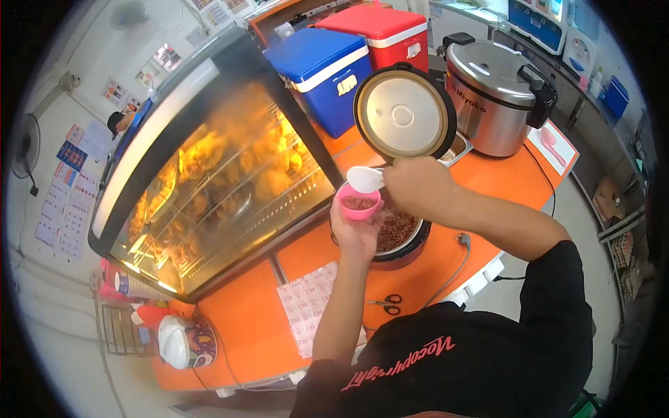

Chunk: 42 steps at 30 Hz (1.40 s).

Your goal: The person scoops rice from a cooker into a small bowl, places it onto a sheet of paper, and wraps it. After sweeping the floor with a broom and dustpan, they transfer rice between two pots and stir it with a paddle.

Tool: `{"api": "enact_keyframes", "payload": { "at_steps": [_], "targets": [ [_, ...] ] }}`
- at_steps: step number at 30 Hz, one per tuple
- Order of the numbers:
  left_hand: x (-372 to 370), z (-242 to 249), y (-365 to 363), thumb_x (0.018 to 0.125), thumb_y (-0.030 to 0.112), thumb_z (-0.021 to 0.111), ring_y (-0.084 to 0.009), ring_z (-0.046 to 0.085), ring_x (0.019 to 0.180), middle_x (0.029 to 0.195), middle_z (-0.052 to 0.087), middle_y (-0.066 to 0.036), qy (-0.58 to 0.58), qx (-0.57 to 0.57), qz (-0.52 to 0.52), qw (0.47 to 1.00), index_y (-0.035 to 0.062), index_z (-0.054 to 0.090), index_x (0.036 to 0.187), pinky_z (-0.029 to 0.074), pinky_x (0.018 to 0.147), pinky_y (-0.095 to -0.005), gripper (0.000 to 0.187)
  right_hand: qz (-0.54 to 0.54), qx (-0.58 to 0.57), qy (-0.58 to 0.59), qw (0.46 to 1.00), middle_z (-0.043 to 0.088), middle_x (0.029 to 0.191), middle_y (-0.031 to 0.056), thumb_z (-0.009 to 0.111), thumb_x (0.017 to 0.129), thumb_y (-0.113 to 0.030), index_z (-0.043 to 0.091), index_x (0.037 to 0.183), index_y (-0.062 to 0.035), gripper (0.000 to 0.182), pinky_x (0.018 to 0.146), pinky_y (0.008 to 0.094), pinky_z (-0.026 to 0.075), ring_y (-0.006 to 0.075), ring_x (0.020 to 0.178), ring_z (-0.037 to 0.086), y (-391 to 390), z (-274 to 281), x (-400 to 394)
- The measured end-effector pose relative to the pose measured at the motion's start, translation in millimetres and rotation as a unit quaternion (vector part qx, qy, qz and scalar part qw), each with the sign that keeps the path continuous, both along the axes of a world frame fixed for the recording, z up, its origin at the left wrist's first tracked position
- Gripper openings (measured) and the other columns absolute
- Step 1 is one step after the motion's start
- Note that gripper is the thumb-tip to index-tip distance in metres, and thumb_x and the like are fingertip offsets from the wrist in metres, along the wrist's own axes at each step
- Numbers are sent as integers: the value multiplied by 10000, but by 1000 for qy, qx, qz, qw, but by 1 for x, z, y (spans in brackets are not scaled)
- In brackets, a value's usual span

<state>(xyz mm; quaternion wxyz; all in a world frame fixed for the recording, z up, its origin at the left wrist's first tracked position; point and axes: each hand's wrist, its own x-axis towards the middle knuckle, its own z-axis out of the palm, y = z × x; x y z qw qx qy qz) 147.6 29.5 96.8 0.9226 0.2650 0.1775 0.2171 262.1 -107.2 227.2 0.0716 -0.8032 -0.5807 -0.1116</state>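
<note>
My left hand (357,237) is wrapped around a small pink bowl (361,214) that has reddish-brown rice in it. Over the bowl's rim is the head of a white rice paddle (364,180), its handle gripped in my closed right hand (414,182). Both hands are above an open rice cooker (410,259), where more reddish-brown rice (396,230) shows. The cooker's round lid (404,115) stands raised behind my right hand. My right forearm and hand hide part of the cooker.
A lit glass food warmer (223,188) stands at left. Behind are a blue cooler (320,70), a red cooler (383,31) and a large steel cooker (488,90). Printed paper (306,303), scissors (389,304) and a plug (463,240) lie on the orange table (261,334).
</note>
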Motion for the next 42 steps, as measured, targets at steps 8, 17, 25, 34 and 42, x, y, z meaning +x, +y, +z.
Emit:
{"api": "enact_keyframes", "payload": {
  "at_steps": [8,17,25,34,42],
  "targets": [
    [-45,-9,7,1023,517,439,-323,699,995,1170,692,-125,21,44,96,994,67,564,1323,569,764,-400,555,-59,-39,94,993,745,855,197,689,835,-173,760,860,-14,176,698,492,596,392,810,745,25,-4,28],
    [-127,-49,-38,1025,479,463,-304,676,1105,1224,667,-128,60,34,186,980,71,550,1326,585,911,-511,515,44,-287,-10,957,784,1005,122,595,910,-135,809,988,-82,234,731,445,610,300,945,765,59,-130,54],
    [-127,-71,-44,1010,496,454,-356,695,1074,1235,680,-176,43,8,134,990,27,546,1351,594,882,-536,587,103,-388,51,915,759,1066,189,615,922,-257,781,1010,-32,293,849,492,587,370,994,740,62,-125,46],
    [-135,-70,-29,1035,485,428,-353,694,1091,1249,682,-179,24,-6,91,996,26,545,1363,586,903,-545,576,140,-301,258,907,729,955,234,559,1008,-428,759,924,-26,457,863,549,538,427,941,702,74,-153,31],
    [-135,-34,2,1043,457,521,-200,674,1050,1140,672,-79,190,191,198,943,100,560,1277,554,802,-366,428,125,-204,338,910,720,823,195,630,975,-346,754,895,-23,355,763,498,521,364,829,704,50,-136,62]
  ]
}}
